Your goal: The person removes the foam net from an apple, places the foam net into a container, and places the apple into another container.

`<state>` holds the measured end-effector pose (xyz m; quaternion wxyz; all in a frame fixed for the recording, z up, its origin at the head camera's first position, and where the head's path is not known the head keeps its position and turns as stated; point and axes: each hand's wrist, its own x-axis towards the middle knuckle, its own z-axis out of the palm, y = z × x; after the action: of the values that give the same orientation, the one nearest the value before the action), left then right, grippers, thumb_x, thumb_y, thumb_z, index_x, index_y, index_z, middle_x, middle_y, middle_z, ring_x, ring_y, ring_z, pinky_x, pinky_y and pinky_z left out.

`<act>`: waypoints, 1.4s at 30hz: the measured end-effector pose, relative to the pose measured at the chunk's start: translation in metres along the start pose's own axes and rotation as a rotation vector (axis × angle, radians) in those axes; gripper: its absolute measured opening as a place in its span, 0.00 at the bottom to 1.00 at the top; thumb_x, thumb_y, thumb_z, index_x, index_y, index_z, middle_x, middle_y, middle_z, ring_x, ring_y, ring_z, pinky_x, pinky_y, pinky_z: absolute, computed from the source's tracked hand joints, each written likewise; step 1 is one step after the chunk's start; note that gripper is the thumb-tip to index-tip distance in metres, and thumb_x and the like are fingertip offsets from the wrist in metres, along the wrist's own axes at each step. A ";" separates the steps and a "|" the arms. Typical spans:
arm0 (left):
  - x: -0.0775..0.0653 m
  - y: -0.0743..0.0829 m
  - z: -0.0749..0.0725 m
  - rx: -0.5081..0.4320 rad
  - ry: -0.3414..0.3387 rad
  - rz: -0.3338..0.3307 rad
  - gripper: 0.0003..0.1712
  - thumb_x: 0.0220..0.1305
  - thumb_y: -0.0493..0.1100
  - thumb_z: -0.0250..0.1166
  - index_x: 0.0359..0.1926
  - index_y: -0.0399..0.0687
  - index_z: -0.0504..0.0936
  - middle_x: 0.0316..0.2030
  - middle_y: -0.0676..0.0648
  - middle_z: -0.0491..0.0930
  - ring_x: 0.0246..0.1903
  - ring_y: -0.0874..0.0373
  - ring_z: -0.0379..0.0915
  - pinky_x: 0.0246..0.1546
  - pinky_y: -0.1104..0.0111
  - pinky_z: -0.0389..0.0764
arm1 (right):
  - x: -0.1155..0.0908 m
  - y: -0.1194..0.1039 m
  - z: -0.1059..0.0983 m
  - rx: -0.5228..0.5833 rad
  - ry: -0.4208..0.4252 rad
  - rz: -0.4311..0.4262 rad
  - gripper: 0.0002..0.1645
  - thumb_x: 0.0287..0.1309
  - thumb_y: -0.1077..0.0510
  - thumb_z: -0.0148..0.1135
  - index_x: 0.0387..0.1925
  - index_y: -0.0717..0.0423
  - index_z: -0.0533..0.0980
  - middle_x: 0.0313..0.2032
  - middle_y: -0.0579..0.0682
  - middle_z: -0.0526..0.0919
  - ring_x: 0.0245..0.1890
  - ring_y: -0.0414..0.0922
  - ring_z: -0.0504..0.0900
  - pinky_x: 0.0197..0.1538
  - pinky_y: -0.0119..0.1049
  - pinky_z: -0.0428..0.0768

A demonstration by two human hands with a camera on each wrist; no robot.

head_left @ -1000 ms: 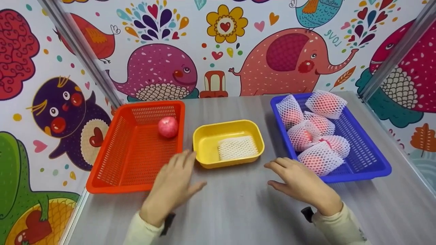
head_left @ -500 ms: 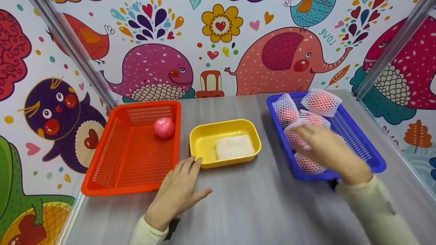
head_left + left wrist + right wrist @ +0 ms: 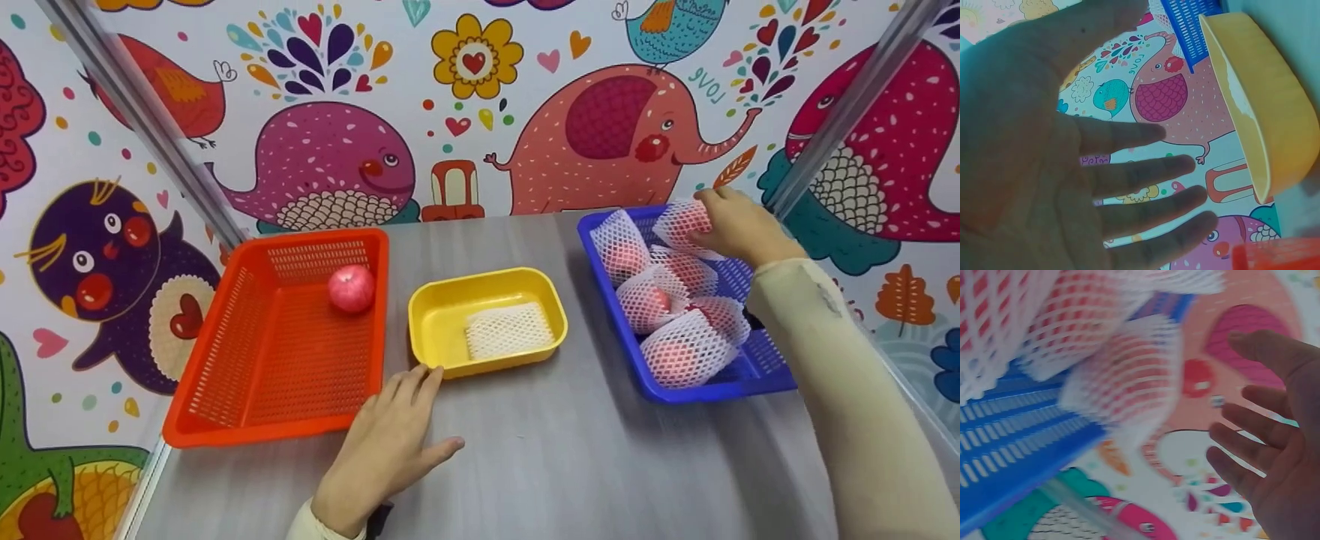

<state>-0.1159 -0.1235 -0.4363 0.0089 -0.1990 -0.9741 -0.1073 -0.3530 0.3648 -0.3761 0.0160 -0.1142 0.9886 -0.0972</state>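
Observation:
My right hand reaches over the far end of the blue basket, overlapping an apple in a white foam net. In the right wrist view, the fingers of that hand are spread, with a gap between them and the netted apple. Several other apples in foam nets fill the basket's left side. My left hand lies with fingers extended, its fingertips right at the near left corner of the yellow tub. An empty white foam net lies flat inside the tub.
To the left stands a red basket holding one bare apple near its right wall. All three containers stand on a grey table. Walls with printed cartoon animals enclose its back and sides.
My right hand has moved from near the tub across the blue basket to its far end. My left hand has shifted slightly to the tub's corner and stayed there. The view has drifted a little.

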 end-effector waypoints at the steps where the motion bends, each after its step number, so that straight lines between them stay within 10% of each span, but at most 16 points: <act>1: -0.001 0.000 0.000 -0.001 0.002 0.001 0.52 0.56 0.68 0.70 0.71 0.41 0.66 0.64 0.38 0.70 0.61 0.39 0.67 0.56 0.45 0.74 | 0.007 0.004 0.003 0.005 -0.015 0.016 0.46 0.62 0.53 0.69 0.72 0.68 0.57 0.66 0.76 0.59 0.65 0.75 0.58 0.60 0.73 0.61; 21: -0.003 0.001 0.004 -0.021 -0.017 0.003 0.52 0.56 0.67 0.70 0.71 0.40 0.66 0.63 0.38 0.71 0.60 0.41 0.68 0.56 0.46 0.74 | 0.036 0.030 0.035 -0.016 -0.101 0.203 0.63 0.48 0.42 0.77 0.72 0.71 0.52 0.64 0.78 0.57 0.63 0.78 0.54 0.61 0.76 0.53; 32: 0.007 0.000 0.002 0.018 0.059 0.062 0.50 0.54 0.66 0.72 0.68 0.39 0.70 0.60 0.39 0.74 0.57 0.42 0.71 0.53 0.48 0.77 | 0.004 -0.011 -0.009 0.001 0.032 -0.043 0.58 0.51 0.42 0.76 0.72 0.65 0.57 0.63 0.74 0.59 0.61 0.73 0.62 0.57 0.73 0.64; 42: 0.007 0.000 0.006 0.003 0.108 0.067 0.48 0.54 0.65 0.72 0.67 0.40 0.71 0.58 0.40 0.75 0.55 0.42 0.73 0.52 0.49 0.78 | -0.076 -0.117 0.007 -0.039 0.173 -0.498 0.50 0.43 0.44 0.81 0.64 0.59 0.69 0.48 0.57 0.72 0.44 0.50 0.73 0.41 0.47 0.83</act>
<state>-0.1216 -0.1195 -0.4420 0.0655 -0.2254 -0.9651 -0.1161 -0.2527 0.2693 -0.3593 -0.0952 -0.3455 0.9293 -0.0886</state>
